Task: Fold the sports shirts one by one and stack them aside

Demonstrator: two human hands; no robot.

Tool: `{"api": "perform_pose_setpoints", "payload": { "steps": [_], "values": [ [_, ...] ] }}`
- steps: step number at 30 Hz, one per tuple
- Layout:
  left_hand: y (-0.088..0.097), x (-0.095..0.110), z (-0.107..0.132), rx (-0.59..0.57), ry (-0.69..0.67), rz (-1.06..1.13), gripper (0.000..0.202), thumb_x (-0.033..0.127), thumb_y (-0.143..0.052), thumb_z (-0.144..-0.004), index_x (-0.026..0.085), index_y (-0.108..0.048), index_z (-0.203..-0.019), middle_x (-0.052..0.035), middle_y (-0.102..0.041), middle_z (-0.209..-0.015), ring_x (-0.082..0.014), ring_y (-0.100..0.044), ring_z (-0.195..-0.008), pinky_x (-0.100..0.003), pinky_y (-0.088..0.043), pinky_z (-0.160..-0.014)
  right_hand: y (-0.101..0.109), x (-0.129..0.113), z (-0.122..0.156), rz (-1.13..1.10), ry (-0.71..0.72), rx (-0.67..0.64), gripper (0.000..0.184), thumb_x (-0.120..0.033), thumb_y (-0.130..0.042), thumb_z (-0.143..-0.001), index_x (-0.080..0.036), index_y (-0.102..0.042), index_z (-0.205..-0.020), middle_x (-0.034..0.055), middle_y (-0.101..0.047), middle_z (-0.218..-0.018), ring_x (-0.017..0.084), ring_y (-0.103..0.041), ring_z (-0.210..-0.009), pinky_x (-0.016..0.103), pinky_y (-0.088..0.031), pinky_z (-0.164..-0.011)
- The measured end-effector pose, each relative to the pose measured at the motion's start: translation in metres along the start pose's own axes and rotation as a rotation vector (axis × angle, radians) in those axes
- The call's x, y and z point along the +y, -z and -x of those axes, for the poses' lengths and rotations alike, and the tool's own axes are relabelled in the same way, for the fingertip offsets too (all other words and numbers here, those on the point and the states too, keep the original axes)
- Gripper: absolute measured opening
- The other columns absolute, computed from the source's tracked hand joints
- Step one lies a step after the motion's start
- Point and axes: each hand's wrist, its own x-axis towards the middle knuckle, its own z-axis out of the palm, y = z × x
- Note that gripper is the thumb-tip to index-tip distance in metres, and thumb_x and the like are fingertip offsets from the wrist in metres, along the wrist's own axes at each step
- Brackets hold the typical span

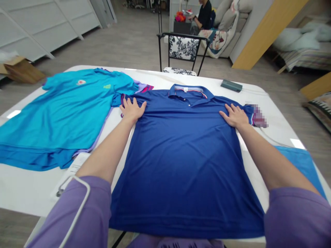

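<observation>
A dark blue polo shirt (186, 162) lies spread flat, front side up, its collar at the far end and its hem over the near table edge. My left hand (132, 110) rests with fingers spread on the sleeve at the left shoulder side. On the opposite sleeve, my right hand (235, 115) lies flat, fingers apart. Neither hand grips the cloth. Left of the polo, a turquoise T-shirt (59, 106) is laid over purple cloth, close to my left hand. Past my right hand, the sleeve end is partly blurred out.
The white table (15, 186) carries a dark case (231, 85) at the far right and a blue folded cloth (300, 160) near my right forearm. A white cable crosses my left arm. Beyond stand a patterned chair (184, 48) and a seated person (204, 15).
</observation>
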Motion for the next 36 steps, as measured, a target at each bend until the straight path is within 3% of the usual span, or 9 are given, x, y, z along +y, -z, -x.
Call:
{"api": "perform_pose_setpoints", "payload": {
  "steps": [4,7,12,17,21,25,28,32,36],
  "values": [
    [0.029,-0.026,0.013,-0.059,-0.039,-0.007,0.097,0.071,-0.028,-0.114,0.004,-0.028,-0.184,-0.0259,-0.012,-0.195,-0.0436,-0.004,-0.182,-0.074,-0.005,-0.143,0.014,-0.041,0.052,0.019,0.057,0.178,0.1,-0.081,-0.024,-0.112,-0.014,-0.033,-0.186,0.021,-0.035,-0.188,0.045,-0.03,-0.176,0.07,-0.022,-0.144],
    [0.053,-0.024,0.06,0.04,-0.055,0.02,0.094,0.067,-0.036,-0.115,0.004,-0.024,-0.184,-0.0272,-0.016,-0.193,-0.0451,-0.011,-0.18,-0.071,-0.013,-0.143,0.023,-0.088,0.103,-0.026,0.193,0.21,0.092,-0.078,-0.031,-0.113,-0.016,-0.045,-0.18,0.0212,-0.049,-0.179,0.045,-0.045,-0.167,0.068,-0.034,-0.139],
    [0.08,-0.032,0.211,0.08,-0.094,0.109,0.075,0.064,-0.061,-0.11,0.011,-0.053,-0.163,-0.0263,-0.056,-0.164,-0.0447,-0.056,-0.154,-0.061,-0.045,-0.13,0.042,-0.188,0.137,-0.218,0.435,0.08,0.074,-0.077,-0.05,-0.11,-0.023,-0.066,-0.158,0.0197,-0.072,-0.152,0.044,-0.071,-0.133,0.061,-0.057,-0.116],
    [0.084,-0.085,0.379,0.117,-0.001,0.088,0.051,0.063,-0.061,-0.11,0.021,-0.066,-0.138,-0.0179,-0.074,-0.129,-0.0381,-0.075,-0.119,-0.05,-0.061,-0.101,0.053,-0.336,0.105,-0.374,0.654,-0.121,0.054,-0.066,-0.065,-0.11,-0.024,-0.071,-0.143,0.0129,-0.081,-0.134,0.036,-0.076,-0.117,0.052,-0.06,-0.108],
    [0.075,-0.128,0.461,0.133,0.083,0.055,0.038,0.064,-0.064,-0.108,0.028,-0.07,-0.12,-0.014,-0.076,-0.113,-0.0353,-0.077,-0.102,-0.048,-0.06,-0.087,0.045,-0.464,0.072,-0.353,0.71,-0.198,0.039,-0.056,-0.066,-0.112,-0.022,-0.073,-0.128,0.0142,-0.079,-0.135,0.038,-0.072,-0.127,0.056,-0.057,-0.116],
    [0.068,-0.156,0.487,0.136,0.118,0.087,0.033,0.065,-0.068,-0.105,0.032,-0.07,-0.107,-0.0121,-0.077,-0.105,-0.035,-0.078,-0.099,-0.05,-0.059,-0.082,0.027,-0.559,0.047,-0.381,0.563,-0.148,0.059,-0.065,-0.073,-0.107,-0.016,-0.065,-0.139,0.0235,-0.067,-0.153,0.044,-0.063,-0.144,0.065,-0.049,-0.125],
    [0.069,-0.162,0.485,0.094,0.11,0.195,0.025,0.061,-0.067,-0.105,0.036,-0.07,-0.101,-0.0103,-0.078,-0.104,-0.0382,-0.079,-0.102,-0.059,-0.06,-0.086,0.013,-0.596,0.033,-0.419,0.429,-0.177,0.085,-0.07,-0.08,-0.101,-0.009,-0.054,-0.153,0.0314,-0.058,-0.16,0.047,-0.055,-0.154,0.067,-0.045,-0.129],
    [0.072,-0.152,0.481,0.023,0.12,0.539,0.016,0.055,-0.065,-0.104,0.04,-0.067,-0.099,-0.0046,-0.077,-0.096,-0.0347,-0.079,-0.092,-0.061,-0.065,-0.085,-0.003,-0.609,0.016,-0.341,0.38,-0.231,0.075,-0.054,-0.081,-0.103,-0.006,-0.053,-0.154,0.0337,-0.055,-0.164,0.044,-0.057,-0.153,0.065,-0.045,-0.131],
    [0.072,-0.134,0.483,0.096,0.163,0.826,0.009,0.051,-0.067,-0.104,0.042,-0.065,-0.103,-0.0039,-0.075,-0.096,-0.031,-0.078,-0.087,-0.056,-0.069,-0.083,-0.003,-0.599,-0.002,-0.422,0.494,-0.265,0.056,-0.055,-0.077,-0.104,-0.014,-0.065,-0.139,0.0224,-0.073,-0.144,0.04,-0.063,-0.145,0.062,-0.049,-0.129]
  ]
}}
